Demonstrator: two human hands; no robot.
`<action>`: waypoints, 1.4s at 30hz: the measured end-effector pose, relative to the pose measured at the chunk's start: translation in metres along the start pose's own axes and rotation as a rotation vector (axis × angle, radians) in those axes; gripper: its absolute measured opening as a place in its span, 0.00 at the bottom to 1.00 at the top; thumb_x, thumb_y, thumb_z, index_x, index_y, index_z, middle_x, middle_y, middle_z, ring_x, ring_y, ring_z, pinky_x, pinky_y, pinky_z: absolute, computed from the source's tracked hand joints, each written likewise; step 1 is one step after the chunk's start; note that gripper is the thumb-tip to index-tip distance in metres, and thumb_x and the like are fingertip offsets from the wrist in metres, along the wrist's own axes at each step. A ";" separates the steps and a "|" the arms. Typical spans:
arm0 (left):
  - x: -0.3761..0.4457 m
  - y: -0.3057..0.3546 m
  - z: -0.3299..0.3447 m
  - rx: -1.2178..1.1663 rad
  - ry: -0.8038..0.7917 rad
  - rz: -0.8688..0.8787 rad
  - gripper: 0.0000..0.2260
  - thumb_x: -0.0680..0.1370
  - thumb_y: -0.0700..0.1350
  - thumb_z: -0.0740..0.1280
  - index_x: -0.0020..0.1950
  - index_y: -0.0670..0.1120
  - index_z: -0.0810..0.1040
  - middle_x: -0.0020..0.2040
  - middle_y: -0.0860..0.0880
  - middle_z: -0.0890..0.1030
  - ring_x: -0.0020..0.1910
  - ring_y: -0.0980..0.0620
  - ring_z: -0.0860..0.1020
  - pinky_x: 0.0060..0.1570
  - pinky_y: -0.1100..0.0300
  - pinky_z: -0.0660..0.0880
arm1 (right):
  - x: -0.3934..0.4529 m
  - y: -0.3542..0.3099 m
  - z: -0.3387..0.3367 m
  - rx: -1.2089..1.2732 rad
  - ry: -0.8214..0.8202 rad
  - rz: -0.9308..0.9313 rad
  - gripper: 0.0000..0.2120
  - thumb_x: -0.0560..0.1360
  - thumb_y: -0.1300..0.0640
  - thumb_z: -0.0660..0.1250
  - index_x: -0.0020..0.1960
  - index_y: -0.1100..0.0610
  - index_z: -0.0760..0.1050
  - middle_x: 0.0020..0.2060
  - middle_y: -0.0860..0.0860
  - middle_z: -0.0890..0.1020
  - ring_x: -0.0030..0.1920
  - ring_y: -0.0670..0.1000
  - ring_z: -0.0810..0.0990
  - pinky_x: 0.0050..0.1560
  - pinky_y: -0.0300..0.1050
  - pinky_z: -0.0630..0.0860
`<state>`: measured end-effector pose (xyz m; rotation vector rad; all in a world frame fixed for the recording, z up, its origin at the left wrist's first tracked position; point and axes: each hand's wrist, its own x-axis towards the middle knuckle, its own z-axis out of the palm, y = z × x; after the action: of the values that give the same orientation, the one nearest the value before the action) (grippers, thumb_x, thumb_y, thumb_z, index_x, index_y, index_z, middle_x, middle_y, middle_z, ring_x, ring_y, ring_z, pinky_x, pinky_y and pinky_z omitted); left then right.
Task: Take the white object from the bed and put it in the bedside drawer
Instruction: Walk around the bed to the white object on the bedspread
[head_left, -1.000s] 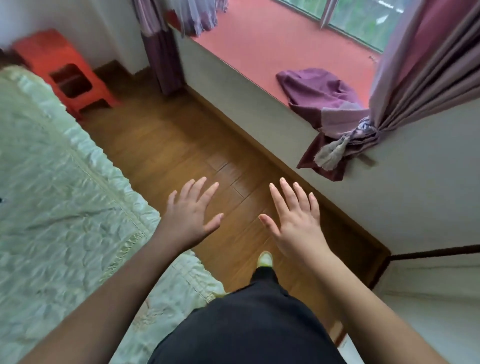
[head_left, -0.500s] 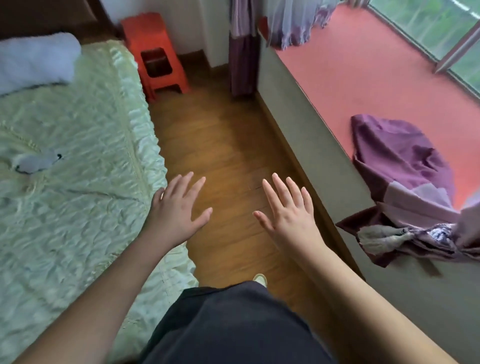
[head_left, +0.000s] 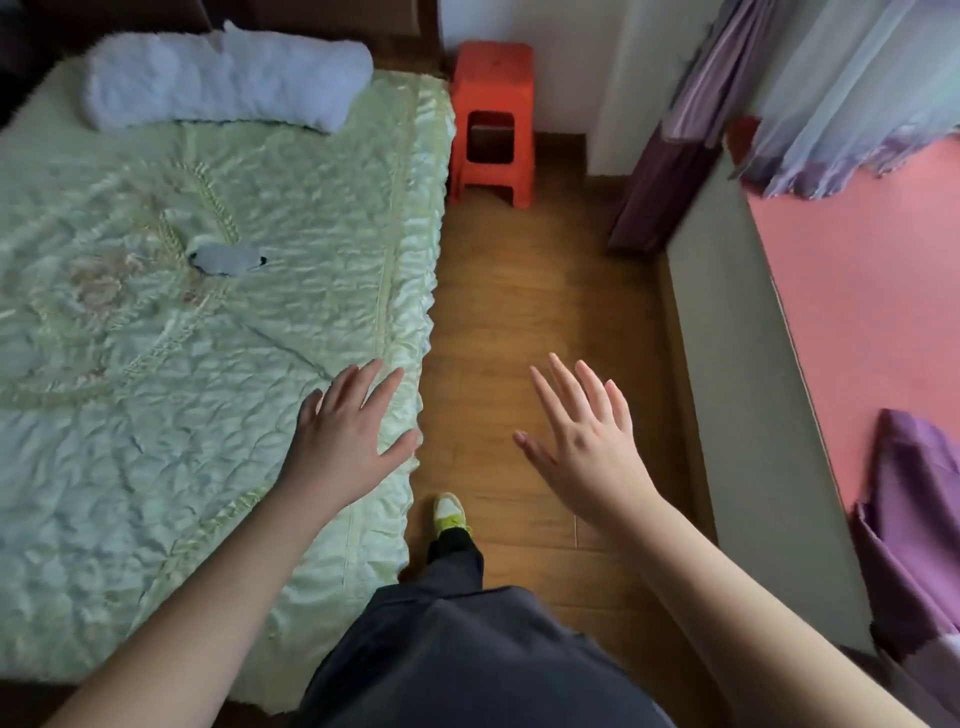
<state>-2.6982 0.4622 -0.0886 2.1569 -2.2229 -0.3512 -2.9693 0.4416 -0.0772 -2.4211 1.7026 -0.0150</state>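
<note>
While the person stands in the strip of wooden floor (head_left: 545, 322) between the bed (head_left: 156, 415) and the low wall on the right, both hands are held out in front, palms down and empty. The left hand (head_left: 345, 441) is over the near right edge of the bed, its fingers spread apart and holding nothing; whether it rests on the quilt or floats just above it is hard to tell from this angle. The right hand (head_left: 582, 447) is over the floor, well apart from the bed, with its fingers also spread wide and gripping nothing.

The white object (head_left: 226, 258) lies on the pale green quilt, to the far left of the left hand and well apart from it, near the middle of the bed. It is small and blurred, with a dark spot at its right end. Farther off, a white fluffy pillow (head_left: 228, 83) lies across the far end of the bed. An orange plastic stool (head_left: 493, 119) stands on the floor just beside the far right corner of the bed. On the right, purple curtains (head_left: 675, 140) hang by a red ledge (head_left: 857, 291). One shoe (head_left: 449, 512) shows on the floor between the two forearms, below dark trousers (head_left: 457, 649).
</note>
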 end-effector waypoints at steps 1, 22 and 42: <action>0.015 -0.008 -0.003 -0.002 0.007 -0.014 0.32 0.77 0.64 0.56 0.78 0.53 0.55 0.79 0.50 0.56 0.77 0.48 0.53 0.72 0.42 0.57 | 0.016 -0.002 -0.001 -0.005 -0.009 -0.024 0.34 0.78 0.33 0.46 0.78 0.50 0.52 0.78 0.52 0.55 0.77 0.57 0.51 0.74 0.56 0.44; 0.281 -0.062 -0.045 -0.051 0.007 -0.184 0.34 0.76 0.65 0.56 0.78 0.51 0.56 0.79 0.48 0.56 0.77 0.44 0.54 0.71 0.40 0.59 | 0.336 0.044 -0.037 -0.003 -0.065 -0.238 0.35 0.78 0.33 0.47 0.78 0.50 0.51 0.78 0.52 0.56 0.77 0.56 0.51 0.75 0.52 0.46; 0.373 -0.104 -0.057 -0.152 0.033 -0.780 0.36 0.74 0.69 0.46 0.79 0.53 0.53 0.80 0.49 0.54 0.78 0.47 0.52 0.72 0.43 0.58 | 0.605 -0.016 -0.034 0.024 -0.252 -0.830 0.36 0.77 0.32 0.46 0.79 0.47 0.44 0.79 0.48 0.50 0.78 0.54 0.46 0.75 0.53 0.42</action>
<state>-2.6018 0.0829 -0.1037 2.8025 -1.1890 -0.4631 -2.7506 -0.1231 -0.0988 -2.7693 0.5178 0.1480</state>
